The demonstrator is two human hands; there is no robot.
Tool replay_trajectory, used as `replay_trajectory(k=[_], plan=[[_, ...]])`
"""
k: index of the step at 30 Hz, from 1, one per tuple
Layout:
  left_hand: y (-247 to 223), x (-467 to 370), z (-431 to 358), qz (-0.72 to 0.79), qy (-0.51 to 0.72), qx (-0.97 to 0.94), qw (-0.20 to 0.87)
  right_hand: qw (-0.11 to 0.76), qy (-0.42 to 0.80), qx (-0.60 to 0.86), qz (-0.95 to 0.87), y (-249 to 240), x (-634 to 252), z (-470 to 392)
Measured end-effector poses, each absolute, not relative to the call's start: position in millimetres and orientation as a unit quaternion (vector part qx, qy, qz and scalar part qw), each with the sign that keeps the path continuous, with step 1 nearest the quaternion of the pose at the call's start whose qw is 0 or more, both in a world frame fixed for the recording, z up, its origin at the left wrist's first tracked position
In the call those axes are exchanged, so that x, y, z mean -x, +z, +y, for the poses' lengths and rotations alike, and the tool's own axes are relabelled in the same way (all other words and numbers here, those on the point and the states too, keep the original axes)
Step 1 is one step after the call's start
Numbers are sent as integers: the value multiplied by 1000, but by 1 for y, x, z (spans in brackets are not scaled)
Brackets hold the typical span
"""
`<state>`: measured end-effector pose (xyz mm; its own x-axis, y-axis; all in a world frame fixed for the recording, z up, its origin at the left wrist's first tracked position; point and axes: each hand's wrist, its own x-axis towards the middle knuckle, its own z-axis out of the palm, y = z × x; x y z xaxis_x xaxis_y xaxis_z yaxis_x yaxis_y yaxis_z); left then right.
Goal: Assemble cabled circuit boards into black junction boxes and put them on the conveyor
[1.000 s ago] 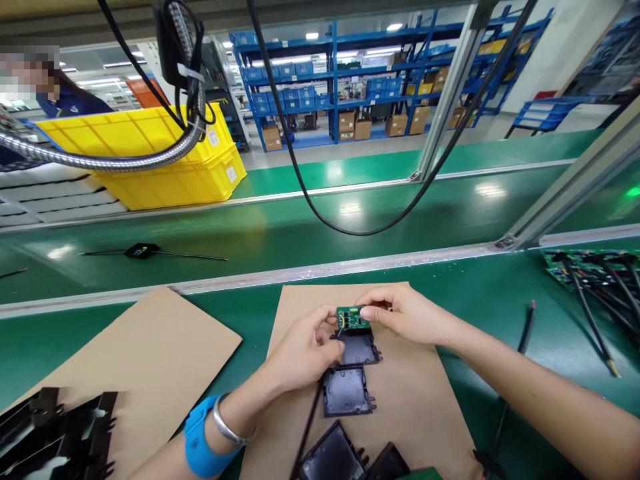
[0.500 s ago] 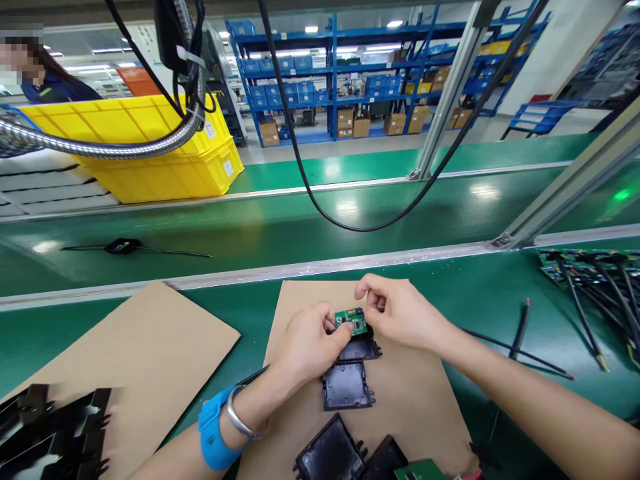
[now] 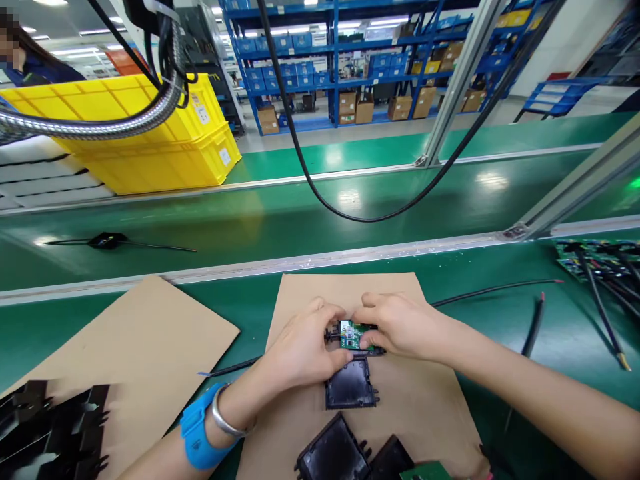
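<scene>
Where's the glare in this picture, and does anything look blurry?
Head view: white glare patches on the green surface; head view: the black parts at lower left look smeared; head view: fine detail on the circuit board is too small to read.

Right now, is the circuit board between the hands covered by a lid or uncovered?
Uncovered: the circuit board shows its green face and components between the left hand and right hand.

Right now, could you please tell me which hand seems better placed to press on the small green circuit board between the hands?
Probably the right hand: its thumb lies over the right part of the circuit board, whereas the left hand is at the board's left side, its thumb lower in view.
</scene>
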<state>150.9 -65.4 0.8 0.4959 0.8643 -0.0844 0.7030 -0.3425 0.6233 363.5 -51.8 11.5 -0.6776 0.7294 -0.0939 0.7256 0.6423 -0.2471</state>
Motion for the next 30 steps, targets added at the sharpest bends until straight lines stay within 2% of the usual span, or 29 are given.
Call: replay_trajectory(k=[8,21,30], plan=[[-7,-143,-64,460,109,-825,310,-16,71,348,-935,6,-364,-57],[1,-146,-66,470,80,-819,319,5,101,401,-910,-11,-358,-59],[0,-148,-67,471,68,-824,307,29,93,401,-911,-5,-354,-65]])
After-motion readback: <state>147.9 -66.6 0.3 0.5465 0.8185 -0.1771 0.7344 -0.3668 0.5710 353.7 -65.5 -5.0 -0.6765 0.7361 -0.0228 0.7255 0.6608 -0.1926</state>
